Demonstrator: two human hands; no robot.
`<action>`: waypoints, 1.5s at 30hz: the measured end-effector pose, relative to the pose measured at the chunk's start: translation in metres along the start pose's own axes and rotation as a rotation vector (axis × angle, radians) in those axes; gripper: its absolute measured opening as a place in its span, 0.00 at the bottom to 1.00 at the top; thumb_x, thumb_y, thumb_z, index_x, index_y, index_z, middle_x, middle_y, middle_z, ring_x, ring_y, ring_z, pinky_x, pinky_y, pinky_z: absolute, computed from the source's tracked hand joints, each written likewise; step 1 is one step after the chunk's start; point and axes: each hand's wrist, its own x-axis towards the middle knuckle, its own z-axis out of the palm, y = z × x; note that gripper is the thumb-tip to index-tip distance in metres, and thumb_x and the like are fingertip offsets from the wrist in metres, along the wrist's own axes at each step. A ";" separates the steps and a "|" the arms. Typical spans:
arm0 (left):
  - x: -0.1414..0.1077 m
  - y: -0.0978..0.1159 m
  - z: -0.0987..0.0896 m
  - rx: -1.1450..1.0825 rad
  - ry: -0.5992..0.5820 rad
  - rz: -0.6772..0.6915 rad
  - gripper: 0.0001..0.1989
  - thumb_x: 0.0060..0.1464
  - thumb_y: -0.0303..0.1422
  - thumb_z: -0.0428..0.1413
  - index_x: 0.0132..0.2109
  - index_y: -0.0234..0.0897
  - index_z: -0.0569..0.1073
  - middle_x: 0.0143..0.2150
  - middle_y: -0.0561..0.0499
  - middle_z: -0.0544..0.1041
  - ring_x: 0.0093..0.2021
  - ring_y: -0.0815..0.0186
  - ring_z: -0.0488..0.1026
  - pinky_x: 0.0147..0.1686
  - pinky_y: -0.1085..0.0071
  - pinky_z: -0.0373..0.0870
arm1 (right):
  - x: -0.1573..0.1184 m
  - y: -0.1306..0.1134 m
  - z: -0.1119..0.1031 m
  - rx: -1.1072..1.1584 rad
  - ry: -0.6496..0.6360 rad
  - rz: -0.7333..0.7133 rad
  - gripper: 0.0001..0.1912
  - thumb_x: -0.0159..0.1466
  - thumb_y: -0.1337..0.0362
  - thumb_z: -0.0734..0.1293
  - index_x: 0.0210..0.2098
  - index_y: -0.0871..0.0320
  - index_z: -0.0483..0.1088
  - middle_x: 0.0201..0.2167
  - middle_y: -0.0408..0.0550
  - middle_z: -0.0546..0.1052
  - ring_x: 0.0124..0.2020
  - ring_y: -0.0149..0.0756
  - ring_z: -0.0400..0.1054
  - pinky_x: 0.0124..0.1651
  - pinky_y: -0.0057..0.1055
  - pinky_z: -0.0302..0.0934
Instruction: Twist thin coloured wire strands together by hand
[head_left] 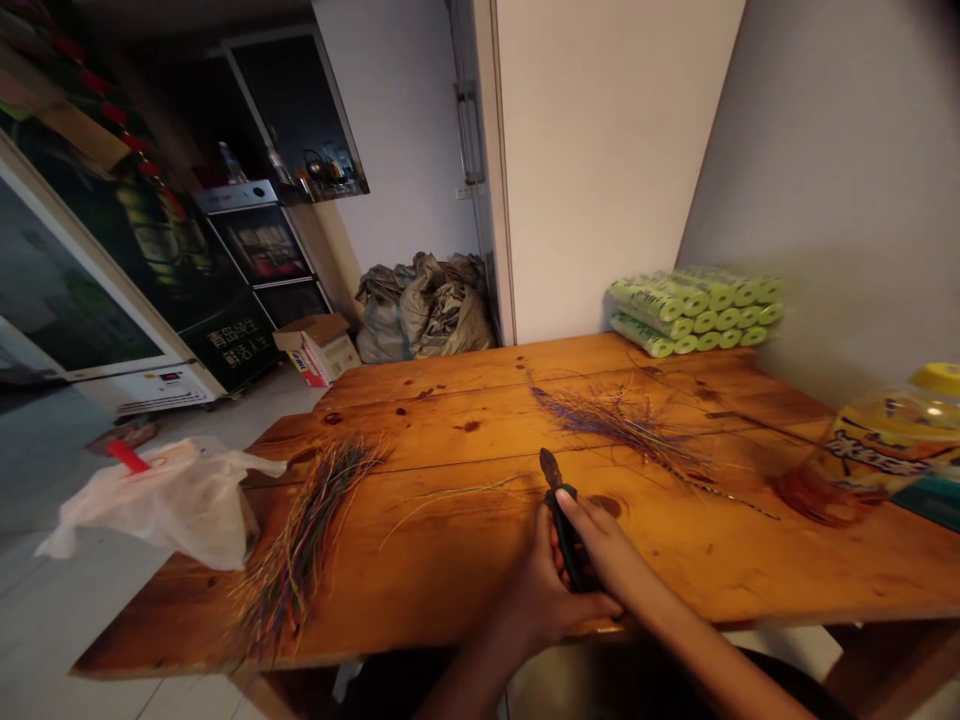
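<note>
A pair of pliers (pixel 568 540) with dark handles points away from me over the front of the table, its jaws looking closed. My left hand (pixel 546 585) wraps around the handles from the left and below. On the right side, my right hand (pixel 600 540) is closed on the same handles, a finger lying along the top near the pivot. A few thin loose wires (pixel 457 490) lie just left of the plier tips. Beyond the pliers is a spread bundle of thin wires (pixel 622 420). Farther left rests a thicker bundle of multicoloured wires (pixel 311 535).
The wooden table (pixel 450 590) bears a white plastic bag (pixel 187 500) at its left edge. A bottle of amber drink (pixel 862 455) stands at the right. Green-wrapped rolls (pixel 697 310) are stacked at the back. Sacks (pixel 435 305) and a cardboard box (pixel 319 348) sit beyond.
</note>
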 end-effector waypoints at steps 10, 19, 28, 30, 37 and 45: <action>-0.009 -0.001 0.008 0.071 -0.016 0.071 0.46 0.34 0.22 0.65 0.59 0.43 0.53 0.58 0.40 0.64 0.55 0.55 0.65 0.51 0.58 0.64 | -0.011 0.005 -0.003 -0.028 0.006 -0.069 0.25 0.56 0.41 0.59 0.24 0.58 0.62 0.13 0.39 0.66 0.14 0.28 0.61 0.17 0.25 0.58; 0.007 0.025 -0.029 0.169 0.035 -0.093 0.30 0.45 0.38 0.60 0.55 0.37 0.63 0.34 0.48 0.75 0.31 0.65 0.74 0.35 0.65 0.70 | -0.007 0.004 -0.006 0.076 -0.038 -0.084 0.25 0.54 0.40 0.60 0.26 0.59 0.62 0.15 0.40 0.67 0.14 0.28 0.62 0.17 0.26 0.59; 0.016 0.048 -0.046 0.733 0.526 0.485 0.12 0.48 0.33 0.57 0.42 0.39 0.74 0.37 0.49 0.74 0.33 0.68 0.72 0.36 0.71 0.69 | -0.007 0.004 0.002 0.077 -0.103 -0.029 0.23 0.55 0.42 0.61 0.28 0.58 0.61 0.17 0.38 0.66 0.14 0.26 0.61 0.16 0.25 0.57; 0.013 0.051 -0.044 0.860 0.510 0.563 0.06 0.51 0.33 0.55 0.36 0.40 0.76 0.34 0.49 0.75 0.35 0.66 0.72 0.39 0.69 0.68 | -0.007 0.006 0.003 0.058 -0.123 -0.034 0.23 0.56 0.43 0.60 0.28 0.58 0.60 0.17 0.37 0.66 0.14 0.26 0.61 0.16 0.25 0.57; 0.013 0.051 -0.043 1.009 0.402 0.619 0.10 0.52 0.29 0.53 0.41 0.42 0.76 0.38 0.48 0.77 0.41 0.62 0.72 0.45 0.65 0.66 | -0.007 0.008 0.007 0.047 -0.157 -0.063 0.21 0.58 0.44 0.59 0.28 0.58 0.59 0.18 0.37 0.66 0.15 0.27 0.62 0.17 0.25 0.57; 0.021 0.038 -0.048 0.720 0.478 0.379 0.13 0.49 0.33 0.56 0.44 0.39 0.74 0.35 0.48 0.77 0.34 0.65 0.74 0.37 0.68 0.72 | -0.004 0.011 0.004 0.035 -0.157 -0.052 0.23 0.56 0.42 0.59 0.28 0.58 0.59 0.18 0.37 0.66 0.15 0.27 0.62 0.17 0.25 0.57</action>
